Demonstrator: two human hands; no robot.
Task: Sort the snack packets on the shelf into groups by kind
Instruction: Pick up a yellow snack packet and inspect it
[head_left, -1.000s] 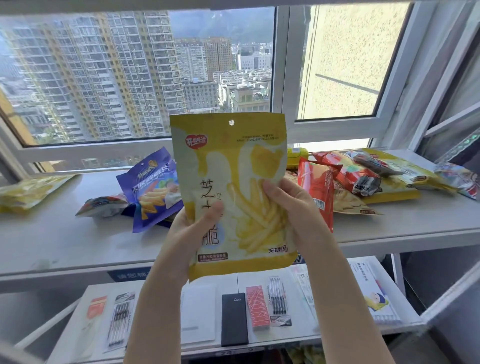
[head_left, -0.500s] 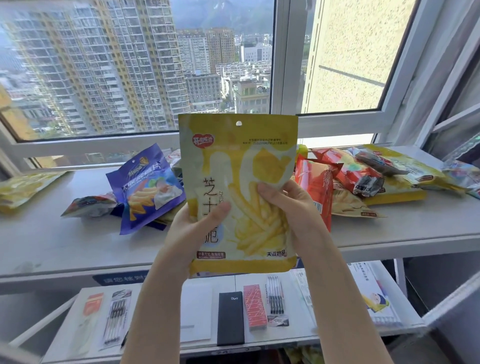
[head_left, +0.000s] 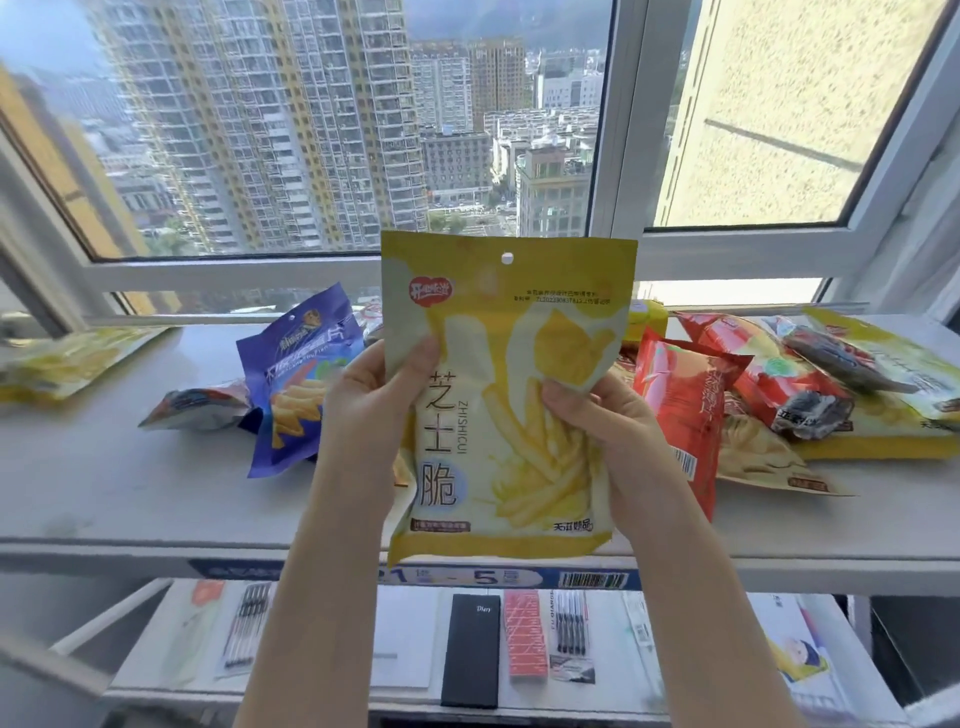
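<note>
Fingers of the left hand (head_left: 371, 410) and right hand (head_left: 605, 431) are wrapped round the yellow packet's (head_left: 511, 332) side edges, above the bare shelf (head_left: 130, 499) front.

This looks like a small shop display set up in a high-rise room. The white shelf (head_left: 130, 499) carries loose snack packets (head_left: 691, 415) and wears a blue price label strip (head_left: 467, 577) with a barcode on its front edge. Below that shelf, a lower shelf (head_left: 405, 699) holds stationery: pen packs (head_left: 569, 623) and a black diary (head_left: 472, 649). Behind the shelf, a window (head_left: 618, 156) overlooks apartment towers.
</note>
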